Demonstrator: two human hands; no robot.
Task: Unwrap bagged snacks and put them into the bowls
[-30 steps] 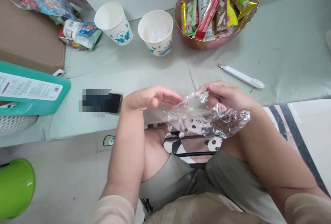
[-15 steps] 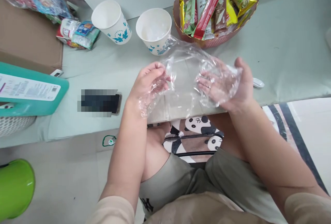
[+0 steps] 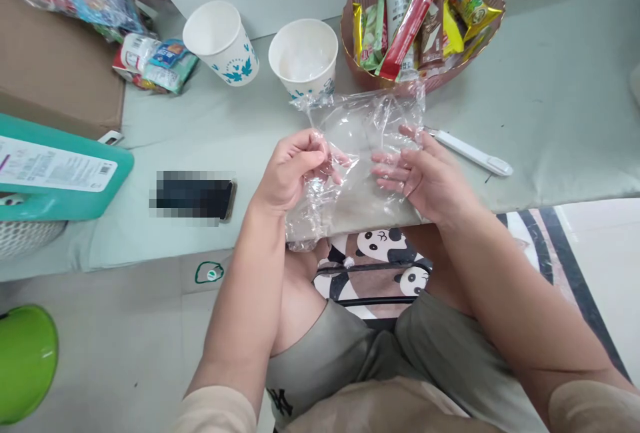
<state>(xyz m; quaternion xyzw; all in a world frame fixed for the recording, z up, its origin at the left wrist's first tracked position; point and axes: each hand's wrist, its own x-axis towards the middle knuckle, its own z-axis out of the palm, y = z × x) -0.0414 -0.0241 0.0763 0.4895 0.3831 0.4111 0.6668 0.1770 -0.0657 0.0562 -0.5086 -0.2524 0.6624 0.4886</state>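
A crinkled sheet of clear plastic film [image 3: 350,119] is spread between my hands above the table's front edge. My left hand [image 3: 295,169] pinches its left side between thumb and bent fingers. On the other side, my right hand [image 3: 425,173] has its fingers stretched behind the film and the thumb in front, holding it loosely. The film's upper edge overlaps the lower part of a white paper cup [image 3: 303,53] and reaches the rim of a pink bowl [image 3: 423,79]. A slim white tool [image 3: 470,151], resembling a utility knife, lies beside my right hand.
Wrapped snacks [image 3: 415,16] fill the bowl. Another paper cup [image 3: 220,43] stands left of the first. A phone [image 3: 195,196], a teal bottle [image 3: 75,166], snack packs [image 3: 155,63] and a cardboard box [image 3: 50,73] occupy the left side. A green bin [image 3: 27,366] is on the floor.
The film has come off around my right hand and is spread wider, its upper edge higher. My right hand has turned and moved slightly left, uncovering more of the white tool.
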